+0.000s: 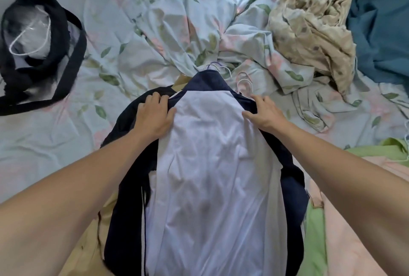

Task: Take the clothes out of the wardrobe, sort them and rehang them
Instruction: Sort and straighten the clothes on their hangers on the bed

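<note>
The jacket (210, 165), white-backed with navy sleeves and collar, is lying back-up on top of a pile of clothes at the near edge of the bed (55, 143), collar pointing toward the middle of the bed, with several hanger hooks (243, 81) poking out just beyond the collar. The main risk, as I judge it, is those bunched hooks: lifting or sliding the jacket could be snagging a neighbouring hanger and dragging the dark garment (130, 125) beneath it along, or pulling the jacket off its own hanger. The pile is also sitting close to the bed's near edge, so a careless tug toward the body could be sending the lower layers over the side. The green and pink clothes (354, 209) at the near right edge are lying just beside the pile and could be getting mixed back in. Both arms are reaching forward and down. The left hand (155, 116) is resting palm-down on the left shoulder, fingers loosely bent over the navy seam, thumb on the white panel. The right hand (263, 112) is pressing the right shoulder likewise, fingers spread and mostly straight, gripping nothing.
</note>
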Motion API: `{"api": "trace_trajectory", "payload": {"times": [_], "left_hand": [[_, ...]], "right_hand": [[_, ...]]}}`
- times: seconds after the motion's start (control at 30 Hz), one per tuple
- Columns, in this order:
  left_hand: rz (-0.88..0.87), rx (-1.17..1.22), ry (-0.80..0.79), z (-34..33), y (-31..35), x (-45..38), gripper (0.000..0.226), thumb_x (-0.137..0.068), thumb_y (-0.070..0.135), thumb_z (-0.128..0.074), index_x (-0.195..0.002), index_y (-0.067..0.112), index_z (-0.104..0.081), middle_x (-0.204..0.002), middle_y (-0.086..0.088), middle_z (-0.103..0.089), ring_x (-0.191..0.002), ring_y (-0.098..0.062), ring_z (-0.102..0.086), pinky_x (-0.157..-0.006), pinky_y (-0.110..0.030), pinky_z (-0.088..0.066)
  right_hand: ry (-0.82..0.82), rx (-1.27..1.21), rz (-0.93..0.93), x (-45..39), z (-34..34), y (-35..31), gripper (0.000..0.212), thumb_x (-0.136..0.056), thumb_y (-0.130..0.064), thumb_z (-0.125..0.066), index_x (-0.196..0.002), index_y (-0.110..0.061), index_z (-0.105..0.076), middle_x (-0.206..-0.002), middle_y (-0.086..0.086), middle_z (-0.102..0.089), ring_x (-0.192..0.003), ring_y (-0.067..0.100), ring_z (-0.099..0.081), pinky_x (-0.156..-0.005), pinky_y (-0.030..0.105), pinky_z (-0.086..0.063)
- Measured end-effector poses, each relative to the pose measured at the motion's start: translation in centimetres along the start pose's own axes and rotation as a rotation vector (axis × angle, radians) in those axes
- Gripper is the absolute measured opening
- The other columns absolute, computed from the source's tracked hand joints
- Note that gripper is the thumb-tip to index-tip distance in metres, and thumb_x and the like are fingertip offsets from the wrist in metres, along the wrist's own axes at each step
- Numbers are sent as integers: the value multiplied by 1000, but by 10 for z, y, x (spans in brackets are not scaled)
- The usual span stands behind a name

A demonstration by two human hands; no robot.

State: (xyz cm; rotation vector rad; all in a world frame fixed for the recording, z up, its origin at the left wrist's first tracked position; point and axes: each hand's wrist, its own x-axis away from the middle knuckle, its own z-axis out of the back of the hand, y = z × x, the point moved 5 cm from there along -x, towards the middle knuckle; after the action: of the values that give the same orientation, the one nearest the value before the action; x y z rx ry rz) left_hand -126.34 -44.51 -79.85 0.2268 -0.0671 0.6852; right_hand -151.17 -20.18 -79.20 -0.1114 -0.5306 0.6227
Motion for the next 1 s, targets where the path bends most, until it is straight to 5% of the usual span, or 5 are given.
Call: {"api": "trace_trajectory", "payload": {"times": [0.2,0.43,0.67,0.87,1.0], "left_hand": [[-14,-22,125,12,-6,25,32,-110,39,-41,-96,13,-55,-95,-10,-59,-93,-37,-56,-72,-49,-44],[-35,150,134,47,-3,60,40,-111,43,-38,-80,18,-40,-76,3,-45,-78,-30,-52,-61,-42,-38],[37,216,171,131,30,122,49,-107,55,-38,-75,19,-42,-74,3,-51,-75,-23,-50,-60,-41,-37],[67,238,225,218,85,205,59,-104,66,-31,-71,18,-46,-70,5,-54,-67,-14,-51,-57,-38,-37],[36,233,274,281,126,290,64,-102,74,-25,-69,22,-45,-68,6,-55,-67,-12,-53,-57,-37,-38]], "right_hand": [[132,42,106,19,6,-4,34,-97,-50,-58,-98,-19,-44,-110,11,-58,-106,35,-55,-80,43,-41],[160,-63,187,69,28,-2,31,-95,-51,-62,-104,-22,-62,-100,7,-69,-93,34,-63,-71,43,-49],[193,-175,228,149,93,-16,47,-94,-71,-50,-70,-31,-47,-76,-5,-63,-76,23,-59,-60,39,-40],[311,-382,281,250,164,-16,64,-100,-67,-44,-67,-11,-44,-63,5,-53,-62,24,-52,-59,42,-38],[312,-396,342,352,190,3,59,-100,-64,-49,-66,-16,-45,-61,0,-53,-63,23,-54,-62,48,-45]]}}
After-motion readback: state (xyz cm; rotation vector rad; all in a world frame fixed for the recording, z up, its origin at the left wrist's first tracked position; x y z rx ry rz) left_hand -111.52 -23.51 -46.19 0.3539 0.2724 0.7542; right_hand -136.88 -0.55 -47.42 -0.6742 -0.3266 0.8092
